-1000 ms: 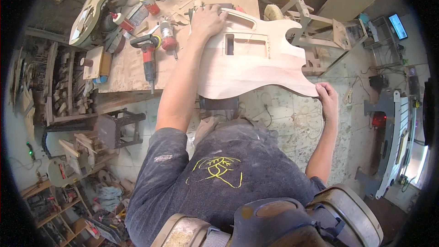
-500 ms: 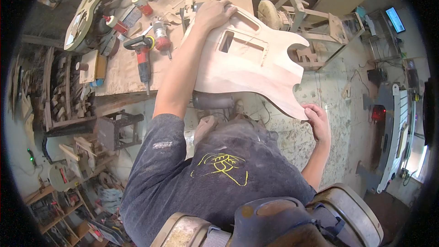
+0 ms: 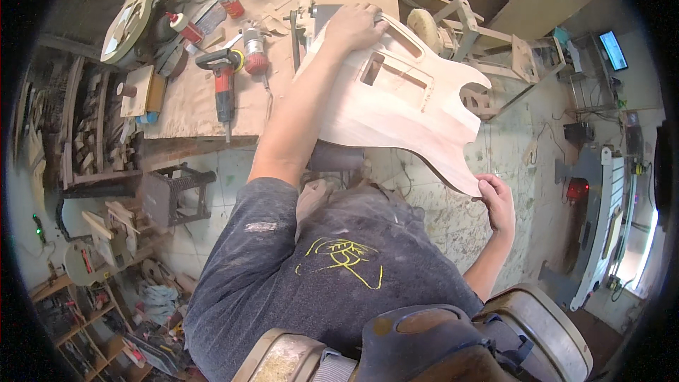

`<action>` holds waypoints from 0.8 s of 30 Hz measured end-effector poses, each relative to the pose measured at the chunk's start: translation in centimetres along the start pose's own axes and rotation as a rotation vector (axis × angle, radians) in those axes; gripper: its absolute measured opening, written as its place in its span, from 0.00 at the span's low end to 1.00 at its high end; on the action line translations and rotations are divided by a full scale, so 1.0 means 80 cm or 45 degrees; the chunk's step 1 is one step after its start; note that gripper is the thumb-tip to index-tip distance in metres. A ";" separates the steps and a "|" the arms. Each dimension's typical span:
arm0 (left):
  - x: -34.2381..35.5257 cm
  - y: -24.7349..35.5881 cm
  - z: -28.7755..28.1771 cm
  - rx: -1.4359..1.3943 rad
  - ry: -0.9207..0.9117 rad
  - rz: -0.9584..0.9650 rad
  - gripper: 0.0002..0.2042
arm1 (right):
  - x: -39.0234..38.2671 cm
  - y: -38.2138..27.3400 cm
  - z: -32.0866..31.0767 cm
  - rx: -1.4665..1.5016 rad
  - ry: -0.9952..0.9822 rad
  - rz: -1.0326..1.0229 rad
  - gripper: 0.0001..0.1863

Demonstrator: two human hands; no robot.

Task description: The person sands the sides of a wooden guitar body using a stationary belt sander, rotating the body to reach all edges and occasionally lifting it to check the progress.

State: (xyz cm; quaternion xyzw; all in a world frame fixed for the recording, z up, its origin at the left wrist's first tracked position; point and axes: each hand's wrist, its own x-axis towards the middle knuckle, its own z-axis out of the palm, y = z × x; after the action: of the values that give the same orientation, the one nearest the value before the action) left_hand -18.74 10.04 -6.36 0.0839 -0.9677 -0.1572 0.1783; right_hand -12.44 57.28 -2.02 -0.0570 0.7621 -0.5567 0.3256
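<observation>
A pale wooden guitar body (image 3: 399, 113) with routed cavities lies tilted, partly over the workbench edge. My left hand (image 3: 357, 28) grips its upper rim, fingers curled over it beside the long cavity. My right hand (image 3: 495, 198) pinches the tip of its lower horn out past the bench. Under the body's upper left part, a metal fixture (image 3: 303, 21) shows at the bench top. A dark cylinder (image 3: 336, 157) is partly visible below the body.
On the workbench (image 3: 191, 117) lie a red power tool (image 3: 223, 88), a red-and-silver tool (image 3: 256, 53) and glue bottles (image 3: 228, 0). Another guitar body (image 3: 131, 14) is at left. A wooden frame (image 3: 523, 64) stands right, a stool (image 3: 177, 194) below the bench.
The guitar body has rotated clockwise, its lower horn swinging down toward me. My right hand moved down with it; my left hand shifted a little to the right.
</observation>
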 end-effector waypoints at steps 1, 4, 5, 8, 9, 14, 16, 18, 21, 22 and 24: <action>-0.001 0.001 0.000 0.006 0.021 0.006 0.24 | 0.001 0.000 -0.001 -0.005 -0.007 -0.005 0.15; 0.001 0.003 -0.003 0.015 -0.039 -0.054 0.24 | 0.008 -0.001 -0.006 0.000 0.009 -0.028 0.15; 0.000 0.004 -0.003 0.015 -0.033 -0.057 0.24 | 0.012 -0.002 -0.010 0.001 0.019 -0.021 0.15; -0.005 0.008 -0.003 0.012 -0.039 -0.122 0.24 | 0.024 -0.006 -0.023 -0.004 0.015 -0.013 0.15; -0.006 0.008 -0.003 0.006 -0.022 -0.136 0.24 | 0.028 -0.008 -0.027 -0.005 0.006 -0.009 0.15; -0.012 0.007 -0.007 0.010 -0.004 -0.190 0.24 | 0.047 -0.009 -0.041 -0.004 0.014 -0.041 0.14; -0.015 -0.001 -0.002 0.015 0.061 -0.195 0.23 | 0.054 -0.012 -0.042 -0.010 0.021 -0.044 0.14; -0.021 -0.005 -0.005 0.020 0.055 -0.220 0.23 | 0.060 -0.015 -0.044 -0.028 0.014 -0.051 0.14; -0.030 -0.016 -0.012 0.041 0.071 -0.262 0.23 | 0.063 -0.032 -0.022 -0.030 0.061 -0.060 0.13; -0.034 -0.021 -0.017 0.049 0.096 -0.284 0.22 | 0.064 -0.036 -0.014 -0.151 0.084 -0.116 0.13; -0.040 -0.036 -0.031 0.068 0.055 -0.314 0.22 | 0.071 -0.033 0.002 -0.257 0.110 -0.169 0.13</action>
State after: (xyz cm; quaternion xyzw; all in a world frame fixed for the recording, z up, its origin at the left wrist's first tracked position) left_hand -14.57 7.35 -6.12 0.2105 -0.9498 -0.1503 0.1762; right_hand -17.55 53.60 -2.17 -0.1157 0.8220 -0.4995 0.2476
